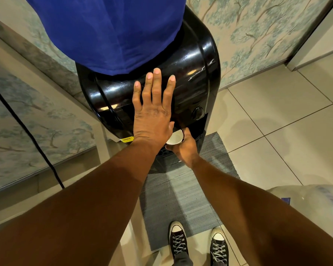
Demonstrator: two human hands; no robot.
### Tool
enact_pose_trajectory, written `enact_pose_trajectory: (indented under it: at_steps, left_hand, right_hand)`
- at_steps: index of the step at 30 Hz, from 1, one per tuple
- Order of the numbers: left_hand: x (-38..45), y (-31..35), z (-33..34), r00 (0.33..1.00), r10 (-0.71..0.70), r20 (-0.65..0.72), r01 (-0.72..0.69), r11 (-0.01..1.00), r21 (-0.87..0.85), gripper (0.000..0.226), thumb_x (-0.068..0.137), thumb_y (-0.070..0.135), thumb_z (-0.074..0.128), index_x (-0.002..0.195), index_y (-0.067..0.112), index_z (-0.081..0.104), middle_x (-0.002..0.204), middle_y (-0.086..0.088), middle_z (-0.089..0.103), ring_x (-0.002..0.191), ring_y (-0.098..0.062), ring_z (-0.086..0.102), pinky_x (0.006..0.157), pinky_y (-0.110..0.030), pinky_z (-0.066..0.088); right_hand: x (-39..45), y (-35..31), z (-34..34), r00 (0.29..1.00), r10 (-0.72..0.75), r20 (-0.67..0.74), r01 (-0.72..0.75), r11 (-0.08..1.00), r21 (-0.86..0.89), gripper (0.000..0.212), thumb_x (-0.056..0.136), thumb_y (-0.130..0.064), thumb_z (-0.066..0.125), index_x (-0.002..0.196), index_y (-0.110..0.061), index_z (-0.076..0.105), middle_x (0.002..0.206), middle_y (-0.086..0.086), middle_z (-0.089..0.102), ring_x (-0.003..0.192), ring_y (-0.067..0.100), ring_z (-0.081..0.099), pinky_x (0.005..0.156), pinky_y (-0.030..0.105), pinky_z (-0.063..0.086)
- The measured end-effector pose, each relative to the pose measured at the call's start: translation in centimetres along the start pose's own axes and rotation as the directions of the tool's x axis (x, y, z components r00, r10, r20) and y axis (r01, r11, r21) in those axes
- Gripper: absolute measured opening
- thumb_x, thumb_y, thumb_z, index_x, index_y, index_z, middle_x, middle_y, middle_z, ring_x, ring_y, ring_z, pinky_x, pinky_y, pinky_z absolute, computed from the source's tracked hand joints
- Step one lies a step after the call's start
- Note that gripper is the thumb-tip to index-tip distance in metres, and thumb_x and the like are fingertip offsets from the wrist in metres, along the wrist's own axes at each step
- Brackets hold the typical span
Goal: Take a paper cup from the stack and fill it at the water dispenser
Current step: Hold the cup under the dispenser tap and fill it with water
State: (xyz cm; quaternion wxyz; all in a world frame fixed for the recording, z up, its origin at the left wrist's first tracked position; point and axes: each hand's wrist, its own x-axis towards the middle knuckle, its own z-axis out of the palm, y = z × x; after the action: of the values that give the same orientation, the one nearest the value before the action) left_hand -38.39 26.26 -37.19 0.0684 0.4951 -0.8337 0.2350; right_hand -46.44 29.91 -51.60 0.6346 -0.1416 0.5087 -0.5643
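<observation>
The left hand (152,110) lies flat, fingers spread, on the black water dispenser (192,77). The right hand (185,148) grips a white paper cup (175,138) in the dispenser's recess.

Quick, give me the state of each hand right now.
Left hand: open, fingers spread flat on the black water dispenser.
Right hand: closed around a white paper cup in the dispenser's recess.

White paper cup (174,139) under black dispenser (196,73)
</observation>
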Motion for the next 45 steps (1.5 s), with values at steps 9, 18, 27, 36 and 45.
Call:
enact_pose_trajectory:
  at_steps: [9,18,27,36,45]
  left_hand:
    - [0.0,0.0,0.0,1.0,0.006,0.01,-0.006,1.0,-0.009,0.128,0.067,0.055,0.081,0.156,0.014,-0.001,0.158,-0.02,-0.001,0.146,-0.036,0.001,0.119,-0.052,0.005]
    - [0.0,0.0,-0.1,1.0,0.007,0.003,-0.006,1.0,-0.019,0.128,0.065,0.054,0.082,0.155,0.014,0.001,0.157,-0.02,-0.002,0.146,-0.036,0.002,0.119,-0.052,0.006]
    - [0.0,0.1,-0.2,1.0,-0.004,0.003,0.004,1.0,-0.001,0.128,0.064,0.055,0.082,0.155,0.014,0.003,0.157,-0.02,0.0,0.146,-0.036,0.005,0.119,-0.053,0.009]
    - [-0.1,0.3,-0.5,0.998,-0.01,0.066,0.011,1.0,-0.016,0.128,0.069,0.057,0.077,0.156,0.014,-0.006,0.159,-0.022,-0.002,0.149,-0.038,0.003,0.119,-0.054,0.004]
    - [0.0,0.2,-1.3,0.99,0.012,0.141,-0.004,0.998,-0.056,0.132,0.067,0.064,0.073,0.154,0.014,-0.012,0.163,-0.024,-0.002,0.151,-0.04,-0.001,0.12,-0.056,0.003]
  right_hand:
    - [-0.1,-0.3,-0.1,1.0,0.004,-0.002,-0.003,1.0,0.025,0.032,0.087,-0.001,0.062,0.113,-0.017,0.053,0.112,0.009,0.053,0.1,0.025,0.052,0.074,0.036,0.051]
    - [0.4,-0.8,0.4,0.996,0.091,-0.014,-0.081,0.945,0.317,0.027,0.089,-0.033,0.054,0.114,-0.021,0.056,0.11,0.01,0.058,0.095,0.026,0.057,0.068,0.035,0.052]
    - [1.1,-0.1,-0.2,0.993,0.108,-0.055,-0.083,0.937,0.338,0.02,0.102,-0.017,0.043,0.104,-0.023,0.062,0.095,0.004,0.067,0.085,0.024,0.063,0.054,0.031,0.056]
    - [0.7,0.1,-0.1,0.998,0.057,-0.017,-0.056,0.995,0.079,0.037,0.062,-0.024,0.076,0.094,-0.025,0.057,0.106,0.009,0.056,0.097,0.029,0.055,0.065,0.04,0.052]
    - [-0.2,0.2,0.1,0.987,0.159,-0.006,-0.153,0.959,0.239,0.062,0.049,-0.035,0.073,0.103,-0.016,0.051,0.111,0.016,0.049,0.096,0.032,0.049,0.063,0.037,0.043]
